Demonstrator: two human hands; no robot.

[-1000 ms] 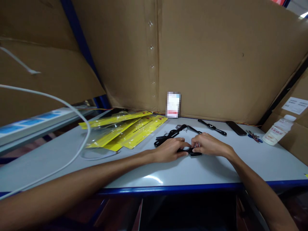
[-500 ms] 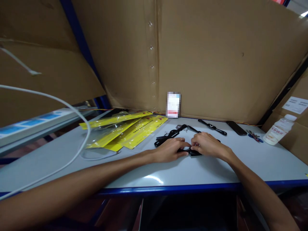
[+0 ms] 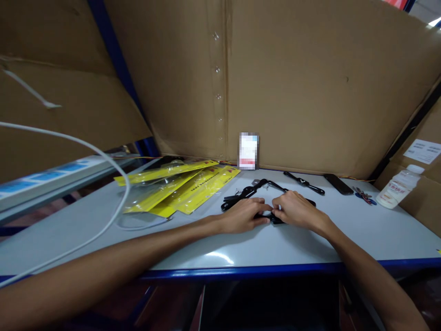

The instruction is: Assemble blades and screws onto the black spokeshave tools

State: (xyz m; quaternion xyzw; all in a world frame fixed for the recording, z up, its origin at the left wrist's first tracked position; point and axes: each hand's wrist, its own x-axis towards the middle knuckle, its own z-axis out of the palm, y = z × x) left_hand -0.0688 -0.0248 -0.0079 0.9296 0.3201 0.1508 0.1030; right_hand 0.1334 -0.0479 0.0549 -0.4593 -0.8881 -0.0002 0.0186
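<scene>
Left hand (image 3: 243, 214) is pinching a black part (image 3: 279, 220) between thumb and fingers. Right hand (image 3: 294, 208) is curling its fingertips over the part's far end; cannot tell whether they are gripping. The part is lying between and below both sets of fingertips. A longer black tool (image 3: 248, 191) is resting just beyond the left fingers. Judged step: close two-handed fingertip work. Next move seems to be calling for steady left hold, fine right-finger control.

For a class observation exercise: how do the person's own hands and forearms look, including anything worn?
The left hand and right hand are bare, without gloves. The left forearm and right forearm show no sleeve, watch or bracelet; no ring is visible.
</scene>
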